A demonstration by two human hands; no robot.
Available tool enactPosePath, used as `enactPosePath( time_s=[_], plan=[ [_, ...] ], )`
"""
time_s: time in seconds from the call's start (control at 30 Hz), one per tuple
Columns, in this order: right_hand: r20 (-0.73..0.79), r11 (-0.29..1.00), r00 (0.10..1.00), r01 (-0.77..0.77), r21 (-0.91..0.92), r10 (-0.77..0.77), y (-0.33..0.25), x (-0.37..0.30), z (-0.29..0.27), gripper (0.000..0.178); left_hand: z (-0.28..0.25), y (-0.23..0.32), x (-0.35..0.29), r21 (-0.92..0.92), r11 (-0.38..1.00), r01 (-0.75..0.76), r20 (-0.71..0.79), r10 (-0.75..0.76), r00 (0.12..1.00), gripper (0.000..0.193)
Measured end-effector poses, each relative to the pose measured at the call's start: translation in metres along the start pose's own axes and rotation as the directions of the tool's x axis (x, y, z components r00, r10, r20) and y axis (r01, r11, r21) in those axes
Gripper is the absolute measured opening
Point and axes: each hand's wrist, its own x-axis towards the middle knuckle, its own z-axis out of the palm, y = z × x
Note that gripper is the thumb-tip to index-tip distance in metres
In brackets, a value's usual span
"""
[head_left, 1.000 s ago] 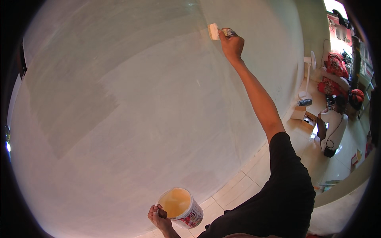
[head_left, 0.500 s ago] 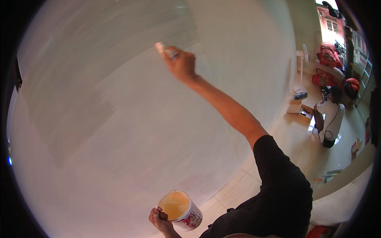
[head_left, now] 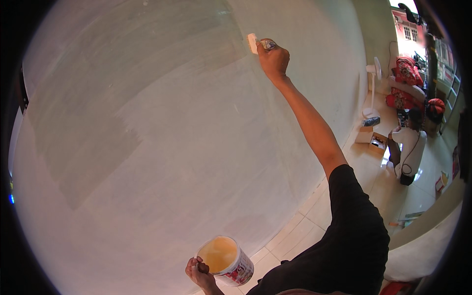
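Stretched out against the wall (head_left: pixel 196 162), my right hand (head_left: pixel 274 60) is closed around a paintbrush (head_left: pixel 252 44). The brush's pale bristle end points left and lies at the wall, by the edge of a darker, wet-looking band. Low in the view, my left hand (head_left: pixel 200 274) grips a paint bucket (head_left: pixel 239 270) at its rim or handle; the fingers hide which. The bucket is white with a coloured label and holds a yellowish liquid. A darker patch (head_left: pixel 93 157) spreads over the wall's upper left, while the lower part looks paler.
Tiled floor (head_left: pixel 314 209) runs along the wall's foot. At the right, a person (head_left: pixel 410 147) in a white top crouches beside an open cardboard box (head_left: pixel 377 141). A white stand fan (head_left: pixel 372 91) and red patterned cloth bundles (head_left: pixel 408 71) are farther back.
My right hand with the paintbrush has swept right and slightly up along the wall. The bucket in my left hand has barely shifted.
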Motion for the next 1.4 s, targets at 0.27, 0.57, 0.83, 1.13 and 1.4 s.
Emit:
enactPosePath(
  time_s=[0.27,0.57,0.83,1.13,1.4],
  plan=[
    [0.052,0.999,0.998,-0.046,0.003,0.046,0.011,0.010,0.017,0.019,0.004,0.008,-0.002,-0.030,0.999,-0.030,0.031,0.031,0.999,0.022],
    [0.058,0.999,0.998,-0.008,-0.049,0.011,-0.006,-0.013,0.040,0.022,0.003,0.003,-0.006,-0.047,0.998,-0.030,0.033,0.031,0.999,0.020],
    [0.027,0.968,0.987,0.152,0.200,-0.161,-0.126,-0.082,0.070,0.016,-0.015,-0.015,-0.001,-0.032,0.999,-0.032,-0.016,0.032,0.999,0.023],
    [0.174,0.787,0.953,0.094,0.610,-0.249,-0.271,-0.155,0.072,0.015,-0.038,-0.029,0.007,-0.081,0.997,-0.011,-0.037,0.008,0.999,0.022],
    [0.132,0.587,0.969,0.016,0.809,-0.209,-0.284,-0.154,0.084,0.037,-0.050,-0.026,0.009,-0.088,0.996,-0.021,-0.001,0.021,1.000,0.020]
  ],
)
